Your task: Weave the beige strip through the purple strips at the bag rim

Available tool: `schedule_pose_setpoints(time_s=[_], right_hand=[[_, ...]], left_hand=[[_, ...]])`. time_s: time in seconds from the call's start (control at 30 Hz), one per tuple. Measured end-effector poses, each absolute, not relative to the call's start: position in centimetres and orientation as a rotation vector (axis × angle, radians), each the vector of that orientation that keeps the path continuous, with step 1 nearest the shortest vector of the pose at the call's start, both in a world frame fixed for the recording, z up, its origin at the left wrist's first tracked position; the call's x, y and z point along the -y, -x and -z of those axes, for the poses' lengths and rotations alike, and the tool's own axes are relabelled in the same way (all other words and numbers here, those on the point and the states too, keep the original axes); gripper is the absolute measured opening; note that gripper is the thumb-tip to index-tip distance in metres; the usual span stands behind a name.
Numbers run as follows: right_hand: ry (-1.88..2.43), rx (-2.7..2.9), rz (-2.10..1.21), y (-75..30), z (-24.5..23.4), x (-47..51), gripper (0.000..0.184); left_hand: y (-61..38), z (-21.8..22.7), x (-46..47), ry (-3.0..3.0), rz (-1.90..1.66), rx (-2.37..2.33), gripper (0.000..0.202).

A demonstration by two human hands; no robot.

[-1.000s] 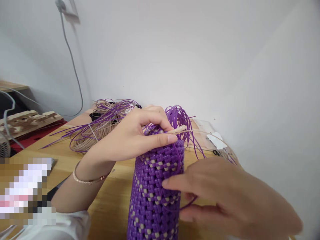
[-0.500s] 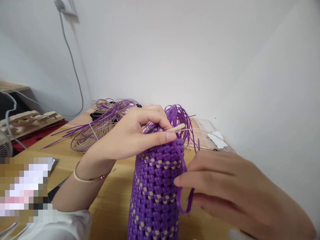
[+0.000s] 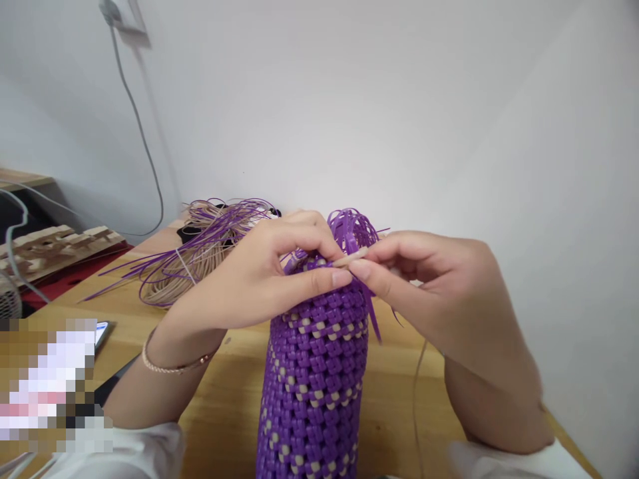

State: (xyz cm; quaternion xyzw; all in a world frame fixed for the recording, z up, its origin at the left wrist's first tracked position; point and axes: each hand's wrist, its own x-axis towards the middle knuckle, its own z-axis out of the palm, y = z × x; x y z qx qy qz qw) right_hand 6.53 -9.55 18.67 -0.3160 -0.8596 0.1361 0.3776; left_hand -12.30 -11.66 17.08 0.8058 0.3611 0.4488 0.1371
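Up close, two bare hands meet at the top rim of a tall woven tube of purple plastic strips flecked with beige, which stands upright on a wooden table and runs straight down toward the wearer. The left hand is curled over the rim from the left, thumb pressed along the outside of the weave and fingers hooked over the top edge. The right hand comes in from the right, its thumb and forefinger pinched shut on a beige strip end that lies nearly level across the rim, just beside the left fingertips; a loose purple strip hangs down past the pinch. Uncut purple strand ends fan up behind both hands. Farther left on the table lies a coil of beige and purple strips; a grey cable runs down the wall.
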Motion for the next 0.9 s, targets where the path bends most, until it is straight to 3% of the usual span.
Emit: schedule_pose_setpoints(time_s=[0.23, 0.6, 0.8, 0.87, 0.9], right_hand=[[0.634, 2.173, -0.225, -6.5, -18.6, 9.1, 0.020], [0.871, 1.945, -0.624, -6.3, -22.2, 1.8, 0.047], [1.027, 1.636, -0.638, -8.5, -21.8, -3.6, 0.030], [0.930, 1.731, -0.709, -9.1, -21.3, -2.6, 0.023], [0.845, 1.875, -0.789, -9.2, -21.2, -1.5, 0.028]], left_hand=[[12.1, -17.3, 11.6, -2.316, -1.295, -0.996, 0.011], [12.1, -17.1, 11.3, -2.297, -1.306, -0.989, 0.010], [12.2, -17.2, 11.4, -2.301, -1.313, -1.001, 0.008], [12.1, -17.2, 11.4, -2.303, -1.320, -1.017, 0.008], [12.0, -17.2, 11.4, -2.303, -1.325, -1.027, 0.008]])
